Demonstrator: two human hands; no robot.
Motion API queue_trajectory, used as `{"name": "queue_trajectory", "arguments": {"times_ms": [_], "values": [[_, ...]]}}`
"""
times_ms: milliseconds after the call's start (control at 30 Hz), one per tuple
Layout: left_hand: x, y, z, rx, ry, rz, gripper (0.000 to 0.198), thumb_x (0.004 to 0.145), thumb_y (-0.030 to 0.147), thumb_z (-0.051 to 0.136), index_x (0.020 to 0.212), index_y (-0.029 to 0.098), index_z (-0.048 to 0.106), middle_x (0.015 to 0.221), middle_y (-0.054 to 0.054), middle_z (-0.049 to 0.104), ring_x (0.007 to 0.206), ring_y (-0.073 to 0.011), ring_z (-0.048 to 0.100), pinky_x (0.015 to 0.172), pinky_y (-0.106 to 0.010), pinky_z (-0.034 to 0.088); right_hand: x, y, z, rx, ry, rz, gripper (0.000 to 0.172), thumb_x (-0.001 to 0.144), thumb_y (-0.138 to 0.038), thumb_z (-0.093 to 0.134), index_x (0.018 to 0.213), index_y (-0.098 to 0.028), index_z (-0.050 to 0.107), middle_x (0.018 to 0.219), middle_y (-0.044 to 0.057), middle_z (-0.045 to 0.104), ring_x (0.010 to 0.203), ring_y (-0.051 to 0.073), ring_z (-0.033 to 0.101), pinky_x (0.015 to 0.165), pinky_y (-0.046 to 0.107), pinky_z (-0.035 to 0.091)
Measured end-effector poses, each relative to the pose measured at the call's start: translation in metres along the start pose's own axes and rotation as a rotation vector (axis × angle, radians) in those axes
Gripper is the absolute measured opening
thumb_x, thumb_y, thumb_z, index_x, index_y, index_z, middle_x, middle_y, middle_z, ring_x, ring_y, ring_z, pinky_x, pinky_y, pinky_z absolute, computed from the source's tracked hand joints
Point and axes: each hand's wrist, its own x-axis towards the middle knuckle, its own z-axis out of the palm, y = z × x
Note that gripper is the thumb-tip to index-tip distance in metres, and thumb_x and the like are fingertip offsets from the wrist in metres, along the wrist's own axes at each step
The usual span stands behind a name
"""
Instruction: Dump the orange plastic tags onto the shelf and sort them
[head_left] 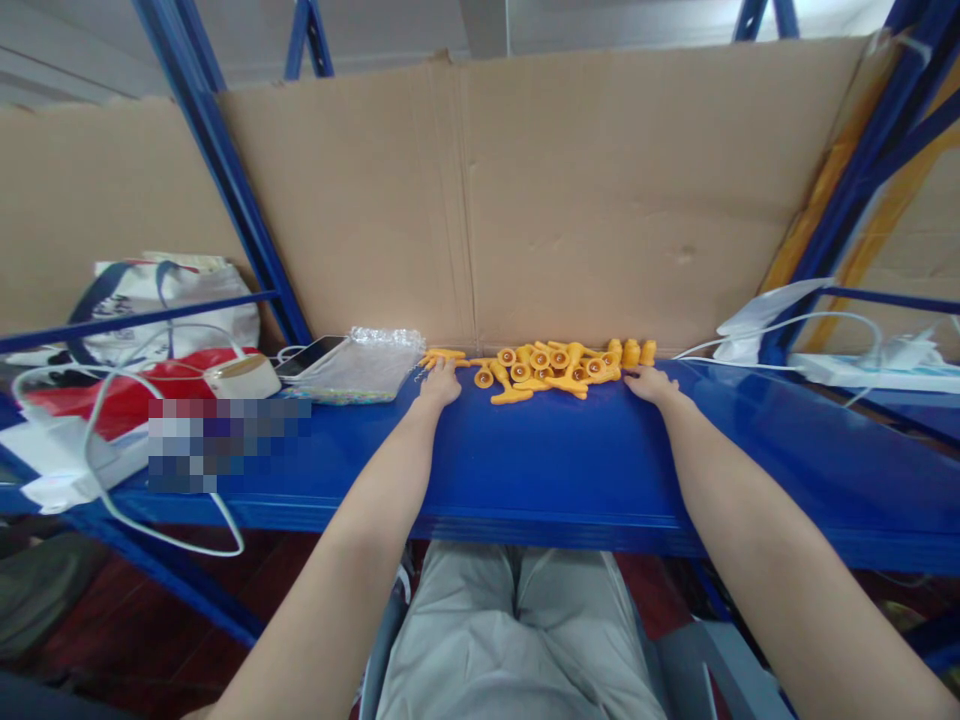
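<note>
A heap of yellow-orange plastic parts [541, 370] lies along the back of the blue shelf. Several are cup-shaped with a round hollow end, others look like thin branching pieces. At the heap's left end, my left hand [440, 384] rests palm down with its fingers apart, touching or close to thin yellow pieces [444, 356]. My right hand [651, 384] lies at the right end with its fingers stretched out. Just behind it stand small upright yellow parts [631, 353]. Neither hand appears to grip anything; contact under the fingers is hidden.
Cardboard [585, 190] backs the blue shelf [547, 465]. To the left are a clear plastic bag [360, 368], a phone [315, 354], a white charger [241, 377], cables and a cloth bag [195, 310]. A white power strip [874, 370] lies at the right.
</note>
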Motion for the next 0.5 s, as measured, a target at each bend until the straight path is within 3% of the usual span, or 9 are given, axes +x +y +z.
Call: {"name": "queue_trajectory", "arguments": {"times_ms": [133, 367, 500], "values": [[0.0, -0.002, 0.001, -0.012, 0.059, 0.01, 0.053, 0.088, 0.009, 0.044, 0.138, 0.018, 0.057, 0.156, -0.016, 0.045, 0.146, -0.0269, 0.041, 0.119, -0.039, 0.037, 0.003, 0.002, 0.002, 0.001, 0.013, -0.02, 0.047, 0.09, -0.032, 0.049, 0.133, -0.026, 0.066, 0.142, 0.014, 0.059, 0.136, 0.038, 0.05, 0.112, 0.07, 0.03], [-0.007, 0.003, -0.006, 0.052, 0.099, 0.042, 0.047, 0.089, 0.014, 0.051, 0.135, 0.014, 0.058, 0.153, -0.02, 0.047, 0.144, -0.033, 0.043, 0.118, -0.045, 0.037, 0.004, 0.003, 0.001, 0.008, 0.006, -0.013, 0.049, 0.091, -0.033, 0.047, 0.136, -0.024, 0.064, 0.146, 0.016, 0.056, 0.138, 0.039, 0.048, 0.113, 0.069, 0.029], [-0.011, 0.015, -0.015, 0.07, 0.172, 0.144, 0.039, 0.089, 0.017, 0.054, 0.126, 0.018, 0.066, 0.143, -0.018, 0.058, 0.136, -0.0341, 0.051, 0.113, -0.048, 0.042, 0.002, 0.002, 0.0, 0.008, -0.02, -0.007, 0.05, 0.093, -0.034, 0.045, 0.139, -0.025, 0.062, 0.149, 0.015, 0.053, 0.14, 0.038, 0.046, 0.115, 0.068, 0.028]]}}
